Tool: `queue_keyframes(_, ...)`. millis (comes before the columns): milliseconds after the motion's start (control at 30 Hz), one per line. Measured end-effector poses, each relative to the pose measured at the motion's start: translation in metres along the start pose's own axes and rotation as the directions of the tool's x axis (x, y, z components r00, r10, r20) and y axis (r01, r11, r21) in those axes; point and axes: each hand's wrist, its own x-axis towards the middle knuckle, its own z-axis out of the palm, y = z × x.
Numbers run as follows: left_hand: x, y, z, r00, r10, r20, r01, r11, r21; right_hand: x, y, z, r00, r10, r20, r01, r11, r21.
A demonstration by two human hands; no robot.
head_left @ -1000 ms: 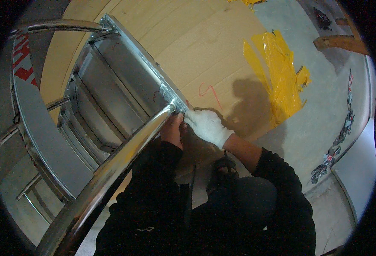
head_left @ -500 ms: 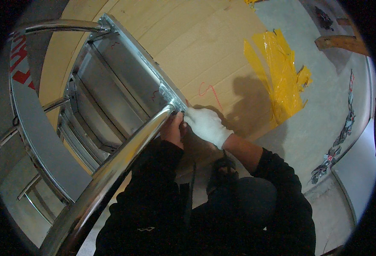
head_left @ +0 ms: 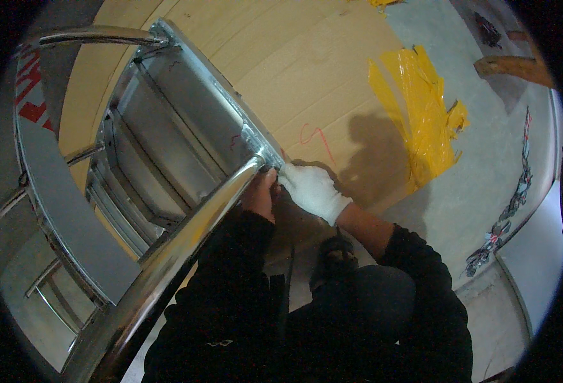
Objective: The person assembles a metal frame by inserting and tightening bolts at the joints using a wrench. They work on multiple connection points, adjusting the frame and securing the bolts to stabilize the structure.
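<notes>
A metal frame (head_left: 211, 70) with crossbars and shiny round tube legs lies at the left with its underside showing. A thick polished tube (head_left: 166, 274) runs from the frame's near right corner down to the lower left. Right beside that corner, my bare left hand (head_left: 260, 196) has its fingers bent and pinched together under the tube end. My right hand (head_left: 314, 193), in a white glove, is closed against the outer side of the same corner. Whatever lies between the fingers is too small or hidden to make out.
Tan sheeting (head_left: 281, 70) with a red mark lies under the frame. Torn yellow tape (head_left: 422, 121) joins it to the grey floor. Crumpled strips (head_left: 511, 198) run along the right side. A curved grey panel (head_left: 70, 204) stands at the left. Wooden legs (head_left: 514, 67) show at upper right.
The view has shifted very slightly. Both hands stay at the frame's corner, with hardly any movement in the fingers.
</notes>
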Motion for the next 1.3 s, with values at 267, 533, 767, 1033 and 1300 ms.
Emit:
queue_keyframes(267,-0.003,0.002,0.003,0.998,0.066,-0.008,-0.065,0.997,0.045,-0.004,0.001,-0.001,0.993,-0.089,-0.08,0.085,0.995,-0.056)
queue_keyframes(533,0.011,-0.008,-0.007,0.997,0.05,0.051,-0.053,0.998,0.047,-0.006,0.001,0.008,0.993,-0.059,-0.102,0.048,0.993,-0.107)
queue_keyframes(767,0.006,-0.003,-0.003,0.999,-0.015,0.037,0.016,1.0,-0.021,-0.002,0.002,0.003,0.993,-0.08,-0.082,0.065,0.983,-0.173)
queue_keyframes(1033,0.007,-0.004,-0.005,0.994,0.021,0.107,-0.008,0.993,-0.121,0.023,0.005,-0.031,0.967,-0.181,0.179,0.22,0.949,-0.228)
queue_keyframes(1300,0.002,0.002,-0.008,0.996,0.035,0.086,-0.039,0.998,0.051,0.023,0.017,-0.035,0.988,0.052,0.145,-0.045,0.997,-0.056)
